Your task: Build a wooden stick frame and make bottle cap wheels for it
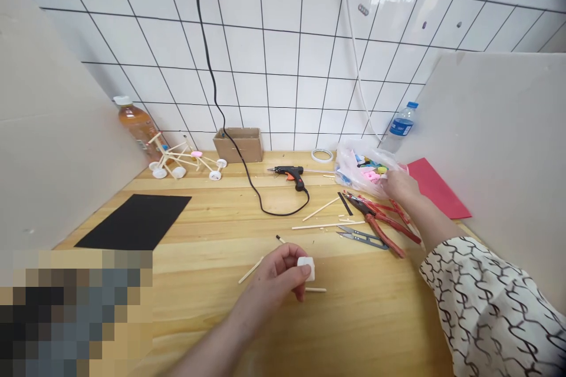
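Over the middle of the near table, my left hand [283,271] is closed, pinching a small white block [306,268] between thumb and fingers. Thin wooden sticks [251,270] lie under and beside that hand. My right hand [401,186] reaches to the right edge of a clear plastic bag [358,159] holding small colourful pieces. Its fingertips are at the bag's opening, and whether they grip anything is hidden. Just in front of the bag lie red-handled pliers [375,218], grey thread snips [362,237] and more wooden sticks [329,225].
A black glue gun [289,175] trails its cord across the table. Behind are a cardboard box [239,145], a tape roll [322,155] and bottles [135,123]. A stick model with white wheels [177,162] stands left above a black sheet [135,222]; a red sheet [437,188] lies right.
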A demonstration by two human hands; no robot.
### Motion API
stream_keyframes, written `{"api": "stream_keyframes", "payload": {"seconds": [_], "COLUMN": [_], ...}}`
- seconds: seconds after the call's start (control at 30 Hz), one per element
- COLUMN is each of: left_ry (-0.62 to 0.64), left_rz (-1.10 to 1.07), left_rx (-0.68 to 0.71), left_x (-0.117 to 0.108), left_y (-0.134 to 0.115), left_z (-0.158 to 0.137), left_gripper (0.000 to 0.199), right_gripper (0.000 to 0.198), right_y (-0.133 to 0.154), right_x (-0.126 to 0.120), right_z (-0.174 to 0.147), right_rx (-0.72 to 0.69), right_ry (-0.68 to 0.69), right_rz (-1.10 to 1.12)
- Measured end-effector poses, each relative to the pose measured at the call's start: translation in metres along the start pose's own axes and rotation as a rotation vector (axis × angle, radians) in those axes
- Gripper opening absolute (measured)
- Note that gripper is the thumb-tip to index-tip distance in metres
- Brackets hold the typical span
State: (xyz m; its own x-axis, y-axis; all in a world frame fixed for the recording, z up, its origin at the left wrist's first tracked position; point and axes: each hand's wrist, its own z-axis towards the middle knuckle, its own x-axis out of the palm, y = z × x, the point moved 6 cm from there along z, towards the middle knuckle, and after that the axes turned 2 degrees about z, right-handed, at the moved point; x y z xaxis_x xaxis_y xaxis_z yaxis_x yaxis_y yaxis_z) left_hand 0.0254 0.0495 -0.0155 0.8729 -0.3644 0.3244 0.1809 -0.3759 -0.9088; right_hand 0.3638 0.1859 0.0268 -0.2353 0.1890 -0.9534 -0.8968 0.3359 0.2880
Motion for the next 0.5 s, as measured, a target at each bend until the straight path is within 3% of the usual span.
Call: {"api": "stream_keyframes", "payload": {"seconds": [0.13,0.33,0.5], "left_ry": [0.012,0.043,0.054], "left_rz": [-0.043,-0.108,-0.194], "left_rx": [-0.007,0.003,0.036], "left_x": [-0.001,0.001,-0.001], "left_y": [0.0,-0.004,-0.009], "left_z": [0.0,-0.001,-0.002], "left_gripper": [0.027,0.027,0.028], "right_gripper": [0.028,0.046,0.057], "right_y": [0.01,0.061,0.105], "right_x": [-0.009,-0.001,0.015], "right_z": [-0.029,-0.095,-0.149], "right_rx": [0.07,-0.073,-0.143], "right_ry": [0.095,0.291,0.54], "right_rz": [0.389,1.015,1.232]}}
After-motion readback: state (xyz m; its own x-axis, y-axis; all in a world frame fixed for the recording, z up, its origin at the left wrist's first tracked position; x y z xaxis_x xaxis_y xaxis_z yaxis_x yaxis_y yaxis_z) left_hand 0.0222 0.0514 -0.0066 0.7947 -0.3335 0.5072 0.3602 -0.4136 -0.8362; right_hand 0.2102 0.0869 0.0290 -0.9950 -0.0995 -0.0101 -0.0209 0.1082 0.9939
